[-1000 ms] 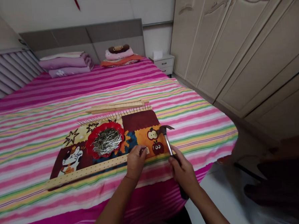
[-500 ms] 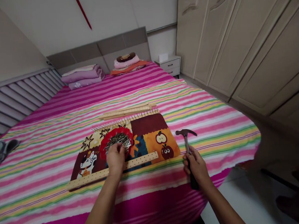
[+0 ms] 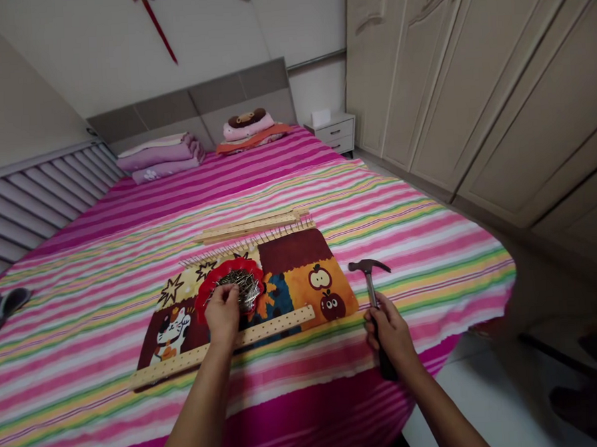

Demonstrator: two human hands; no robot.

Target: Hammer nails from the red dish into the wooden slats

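Note:
My left hand (image 3: 222, 315) reaches into a red dish (image 3: 208, 289) heaped with metal nails (image 3: 242, 283), its fingertips pinched among them. Whether a nail is between the fingers I cannot make out. My right hand (image 3: 390, 331) is wrapped round the dark handle of a small claw hammer (image 3: 370, 275), whose head rests on the striped bedspread. A long wooden strip with a row of holes (image 3: 264, 326) lies just in front of the dish, on a colourful cartoon mat (image 3: 305, 270).
Several more wooden strips (image 3: 251, 224), one bristling with nails, lie behind the mat. Folded blankets (image 3: 159, 156) and pillows sit at the bed's head. Wardrobe doors (image 3: 451, 89) line the right side, a nightstand (image 3: 329, 128) beyond. The bed's edge and floor are at my right.
My left hand left the right end of the holed strip and moved left into the nail dish. My right hand shifted the hammer rightward off the mat onto the bedspread.

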